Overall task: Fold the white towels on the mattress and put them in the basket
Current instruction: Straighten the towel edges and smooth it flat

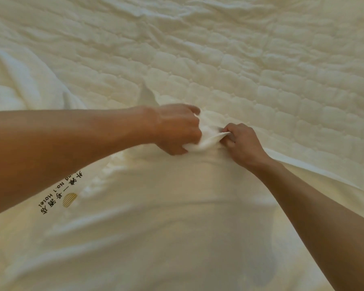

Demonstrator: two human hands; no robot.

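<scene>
A large white towel (pixel 166 217) with a printed hotel logo near its left side is spread over the quilted mattress (pixel 261 70) in front of me. My left hand (pixel 177 129) grips a bunched part of the towel's far edge at the centre of the view. Right beside it, my right hand (pixel 242 143) pinches the same edge between thumb and fingers. The two hands are almost touching. No basket is in view.
Another white towel (pixel 25 85) lies rumpled at the left, beyond my left forearm. The quilted mattress stretches away to the far side and to the right, wrinkled near the top.
</scene>
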